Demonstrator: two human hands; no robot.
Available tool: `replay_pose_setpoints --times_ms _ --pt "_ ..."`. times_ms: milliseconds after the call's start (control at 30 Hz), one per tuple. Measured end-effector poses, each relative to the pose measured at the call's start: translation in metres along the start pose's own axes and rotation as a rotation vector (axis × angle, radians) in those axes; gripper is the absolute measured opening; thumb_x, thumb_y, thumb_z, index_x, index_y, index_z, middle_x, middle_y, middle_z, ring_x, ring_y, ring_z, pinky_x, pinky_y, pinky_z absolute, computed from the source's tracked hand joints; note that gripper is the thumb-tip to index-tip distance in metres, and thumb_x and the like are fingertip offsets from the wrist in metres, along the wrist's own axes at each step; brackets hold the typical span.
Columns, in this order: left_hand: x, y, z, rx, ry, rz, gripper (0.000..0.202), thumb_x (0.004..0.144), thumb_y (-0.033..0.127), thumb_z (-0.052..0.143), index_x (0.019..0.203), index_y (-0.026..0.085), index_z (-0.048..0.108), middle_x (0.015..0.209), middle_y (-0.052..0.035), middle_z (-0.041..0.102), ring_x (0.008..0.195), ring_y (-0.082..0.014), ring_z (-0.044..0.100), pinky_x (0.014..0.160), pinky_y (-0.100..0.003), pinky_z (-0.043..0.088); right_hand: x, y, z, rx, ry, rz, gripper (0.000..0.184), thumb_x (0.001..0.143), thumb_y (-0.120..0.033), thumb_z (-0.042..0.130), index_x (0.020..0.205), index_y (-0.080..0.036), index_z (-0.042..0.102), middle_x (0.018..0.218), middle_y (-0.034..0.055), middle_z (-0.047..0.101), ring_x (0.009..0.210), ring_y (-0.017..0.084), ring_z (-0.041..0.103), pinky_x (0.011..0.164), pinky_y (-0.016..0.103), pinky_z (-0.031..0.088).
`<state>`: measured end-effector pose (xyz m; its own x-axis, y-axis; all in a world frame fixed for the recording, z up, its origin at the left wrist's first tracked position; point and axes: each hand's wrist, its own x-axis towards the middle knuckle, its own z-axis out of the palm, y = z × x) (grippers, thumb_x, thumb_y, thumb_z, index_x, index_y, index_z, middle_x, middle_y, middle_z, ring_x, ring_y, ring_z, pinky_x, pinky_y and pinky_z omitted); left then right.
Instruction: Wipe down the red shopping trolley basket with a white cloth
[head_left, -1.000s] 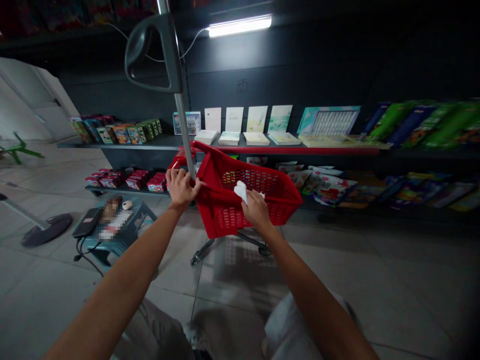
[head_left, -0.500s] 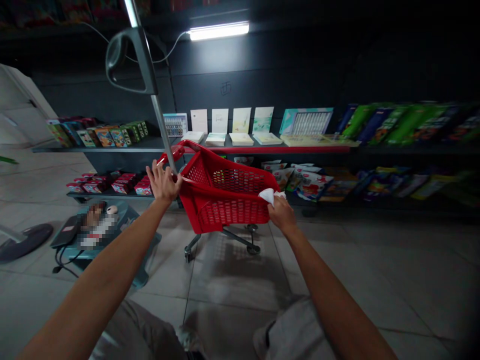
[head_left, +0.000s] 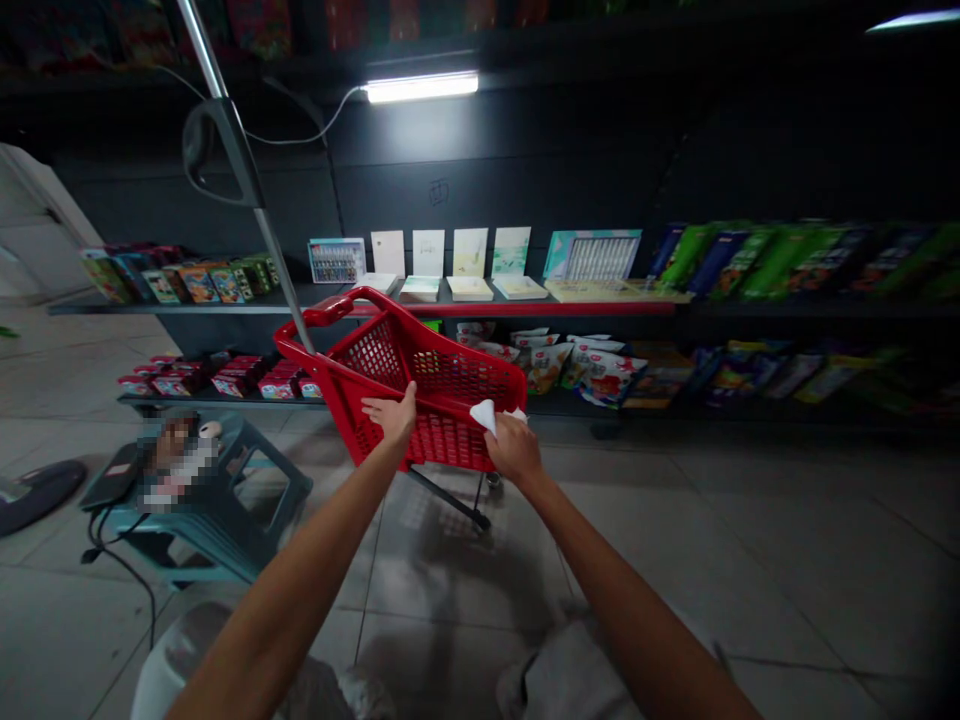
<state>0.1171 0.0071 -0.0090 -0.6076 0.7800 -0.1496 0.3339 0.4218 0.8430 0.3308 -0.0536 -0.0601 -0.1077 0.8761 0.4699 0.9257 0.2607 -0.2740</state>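
A red plastic shopping cart (head_left: 450,435) stands in front of me, its handle toward the left. At its right front corner, my right hand (head_left: 514,446) is closed on a white cloth (head_left: 484,414) pressed against the rim. My left hand (head_left: 393,414) is at the near side of the basket, fingers stretched out and thumb up. I cannot tell if it touches the cart wall. A silver pole (head_left: 279,262) with a grey loop handle (head_left: 223,150) rises by the cart's handle.
A shelf (head_left: 330,300) behind the cart holds upright cards, boxes and snack bags (head_left: 611,375). To the left, stacked teal stools (head_left: 259,490) carry a black device (head_left: 112,478) with a hanging cable and a blurred patch. A lit tube lamp (head_left: 424,88) hangs above.
My left hand has left the cart's handle end and moved right to the basket's near side. The cart has swung slightly in view, and my right hand with the cloth is further left and lower.
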Motion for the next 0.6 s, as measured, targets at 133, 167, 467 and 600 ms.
replay_pose_setpoints --times_ms 133,167,467,600 --pt "-0.005 0.004 0.027 0.018 0.047 -0.127 0.116 0.074 0.054 0.069 0.156 0.002 0.005 0.162 -0.0348 0.009 0.152 -0.0406 0.015 0.121 -0.053 0.024 -0.003 -0.011 0.003 0.137 -0.075 -0.055 0.033 0.090 -0.023 0.043 0.114 -0.013 0.065 0.111 0.0150 0.069 0.103 0.025 0.061 0.097 0.033 0.042" --pt "-0.004 0.002 0.028 0.024 0.079 -0.092 0.112 0.074 0.045 0.068 0.156 0.003 0.004 0.162 -0.0338 0.009 0.153 -0.0392 0.012 0.122 -0.053 0.021 -0.001 -0.011 0.003 0.204 -0.104 -0.043 0.033 0.090 -0.025 0.044 0.113 -0.014 0.066 0.110 0.0142 0.070 0.101 0.025 0.061 0.095 0.033 0.043" --pt "0.001 -0.007 0.007 -0.046 0.120 -0.058 0.100 0.073 0.024 0.055 0.156 -0.001 0.004 0.164 -0.0305 0.007 0.154 -0.0372 0.002 0.119 -0.055 0.031 0.045 0.081 -0.012 0.674 0.566 0.842 0.039 0.087 -0.038 0.043 0.094 -0.008 0.067 0.091 0.0144 0.071 0.084 0.024 0.065 0.071 0.030 0.049" --pt "0.002 -0.007 0.007 -0.054 0.135 -0.065 0.099 0.075 0.025 0.055 0.158 0.004 0.006 0.164 -0.0286 0.008 0.153 -0.0411 0.011 0.113 -0.056 0.039 0.053 0.090 0.017 0.636 0.529 0.916 0.039 0.083 -0.034 0.042 0.096 -0.007 0.068 0.090 0.0153 0.071 0.090 0.026 0.066 0.077 0.031 0.050"
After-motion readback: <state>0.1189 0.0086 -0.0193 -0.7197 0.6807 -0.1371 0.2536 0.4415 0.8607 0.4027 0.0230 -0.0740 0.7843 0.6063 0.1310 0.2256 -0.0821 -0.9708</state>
